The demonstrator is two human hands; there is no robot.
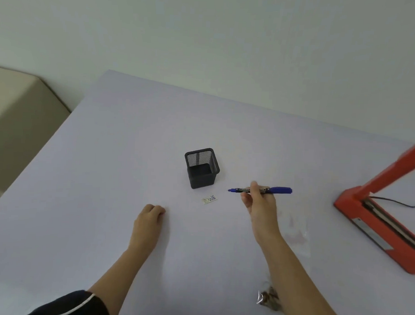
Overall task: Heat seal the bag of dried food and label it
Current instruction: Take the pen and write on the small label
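Pale lilac counter (105,176) carries the open orange heat sealer (377,226) at right, the clear bag of dried food (296,235) under your right forearm; your right hand (259,202) pinches a blue marker (278,190), left hand (150,216) rests curled and empty; labelling is under way, so next press the small written label (209,199) onto the bag

Stood mid-table (106,153): holder (202,167). Lay just before it: label (209,199). Held right of both: pen (259,190). Sat far right: sealer (377,226). Lay between pen and sealer, nearer: bag (296,232).
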